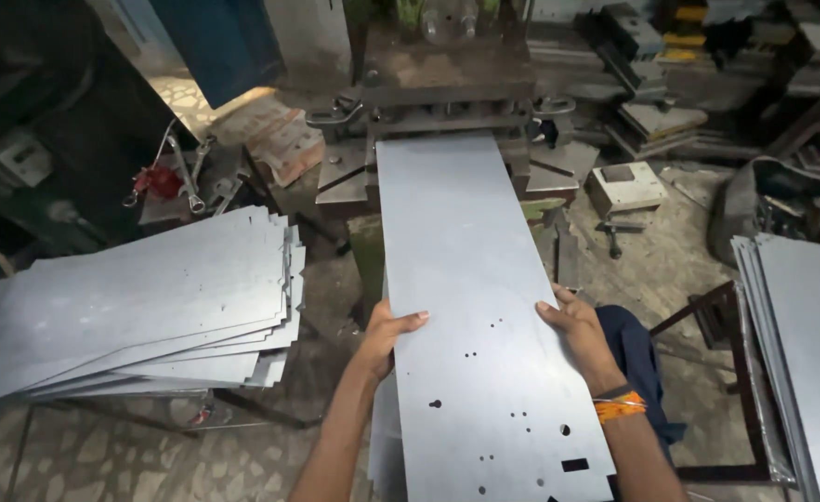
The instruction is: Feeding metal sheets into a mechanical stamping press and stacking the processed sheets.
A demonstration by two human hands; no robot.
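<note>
A: Nearest the lens: long grey metal sheet [484, 316], lying lengthwise away from the body, near end by the lap, far end pushed in under the press [447, 84]. Near end already carries punched holes, round ones and a small rectangular slot.

B: Hands?

A: Left hand [389, 336] on the sheet's left edge, fingers curled over the top face, thumb under as far as I can tell; closed on the edge. Right hand [577, 330] on the right edge, fingers lying nearly flat on top, palm wrapped round the rim; also gripping. Orange thread band on that wrist.

B: Sheet flat?

A: Flat or close to it, resting on the press bed at the far end, held up by both hands at the near end.

B: How far along?

A: My reading: this sheet is partly worked. Holes at the near end, the stretch toward the press bare. Whether the tool is down on it, cannot tell; the far end is hidden under the head.

B: The batch?

A: Fanned stack of sheets [140, 307] on a stand to the left, small holes visible on the top one. Second stack [805, 335] on the right, no holes visible in the part that shows. Spanners [191, 181] beside the press.
</note>
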